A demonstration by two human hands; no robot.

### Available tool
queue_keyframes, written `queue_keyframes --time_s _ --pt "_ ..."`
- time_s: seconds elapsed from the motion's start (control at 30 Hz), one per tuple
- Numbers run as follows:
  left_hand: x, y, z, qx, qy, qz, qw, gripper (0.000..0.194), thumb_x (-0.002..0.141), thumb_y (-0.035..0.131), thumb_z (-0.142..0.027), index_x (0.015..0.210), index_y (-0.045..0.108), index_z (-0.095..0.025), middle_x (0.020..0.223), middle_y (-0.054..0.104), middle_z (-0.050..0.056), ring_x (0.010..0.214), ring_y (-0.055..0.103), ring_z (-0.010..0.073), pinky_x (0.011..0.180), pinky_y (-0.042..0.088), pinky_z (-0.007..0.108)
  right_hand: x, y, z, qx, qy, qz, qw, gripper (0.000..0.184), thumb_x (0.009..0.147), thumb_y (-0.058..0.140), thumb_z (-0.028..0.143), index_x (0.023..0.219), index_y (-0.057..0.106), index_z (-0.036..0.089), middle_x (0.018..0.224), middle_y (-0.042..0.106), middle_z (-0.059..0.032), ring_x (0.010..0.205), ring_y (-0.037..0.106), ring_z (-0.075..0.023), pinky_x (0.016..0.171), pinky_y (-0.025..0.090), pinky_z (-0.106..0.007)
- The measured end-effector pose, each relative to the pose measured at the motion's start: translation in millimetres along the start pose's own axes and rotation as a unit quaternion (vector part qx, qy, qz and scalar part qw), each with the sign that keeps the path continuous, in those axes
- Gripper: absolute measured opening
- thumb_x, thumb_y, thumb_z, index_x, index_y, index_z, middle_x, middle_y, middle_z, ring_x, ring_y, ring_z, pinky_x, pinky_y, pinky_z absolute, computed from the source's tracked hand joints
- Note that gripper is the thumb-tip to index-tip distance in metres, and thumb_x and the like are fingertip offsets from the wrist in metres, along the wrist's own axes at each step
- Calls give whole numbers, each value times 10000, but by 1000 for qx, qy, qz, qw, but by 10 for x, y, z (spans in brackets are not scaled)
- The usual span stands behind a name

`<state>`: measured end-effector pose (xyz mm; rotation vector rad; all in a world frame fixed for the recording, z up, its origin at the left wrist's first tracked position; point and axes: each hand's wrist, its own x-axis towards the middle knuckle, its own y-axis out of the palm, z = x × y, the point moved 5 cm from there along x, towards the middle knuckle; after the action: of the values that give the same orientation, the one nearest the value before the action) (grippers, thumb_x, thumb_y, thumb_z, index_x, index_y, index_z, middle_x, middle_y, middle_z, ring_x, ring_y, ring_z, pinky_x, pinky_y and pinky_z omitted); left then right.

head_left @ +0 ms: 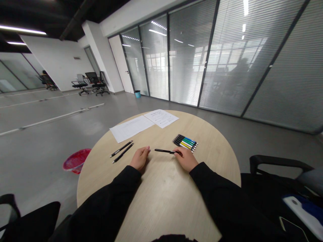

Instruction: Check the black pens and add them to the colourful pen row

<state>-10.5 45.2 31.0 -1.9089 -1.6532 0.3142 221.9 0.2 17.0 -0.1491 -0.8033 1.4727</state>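
Observation:
My right hand (186, 159) is closed around the rear end of a slim black pen (163, 151), whose pointed tip faces left. Just left of that tip, my left hand (140, 158) pinches a tiny light-coloured piece (149, 150) between thumb and fingertips; its kind is too small to tell. A short gap separates the piece from the pen tip. Beside my left hand lie two more black pens, an upper one (120, 149) and a lower one (122, 153). Past my right hand, a row of several pens (186, 141) with blue, green, white and yellow barrels lies side by side.
At the far side of the round wooden table (156, 201) lie a blank-looking sheet (131, 128) and a printed sheet (162, 118). A red bin (75, 162) stands on the floor at left. Chairs flank the table, the right one (277, 164) holding a phone (294, 230).

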Motion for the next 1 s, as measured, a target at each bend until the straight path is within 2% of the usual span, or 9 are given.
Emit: queue_keyframes --time_s 0.23,0.57,1.0 --pt "13 52 73 -31 -5 30 999 533 899 369 -585 532 388 -199 477 382 -43 463 350 112 510 299 266 -19 4 57 5 -13 5 1000 176 824 558 104 915 689 178 866 691 -30 765 580 -155 731 426 -271" --pt "-4 115 42 -37 -5 58 998 547 876 389 -617 531 427 -194 476 410 -34 460 363 114 480 298 257 -25 15 97 5 -24 17 1000 154 828 556 110 888 681 178 853 681 -26 758 578 -153 734 425 -270" --pt "9 135 77 -22 -6 63 998 539 877 380 -618 541 420 -199 480 409 -34 465 377 123 494 307 264 -18 48 64 3 -40 18 999 173 821 561 99 913 684 177 899 685 -38 796 586 -163 753 430 -275"
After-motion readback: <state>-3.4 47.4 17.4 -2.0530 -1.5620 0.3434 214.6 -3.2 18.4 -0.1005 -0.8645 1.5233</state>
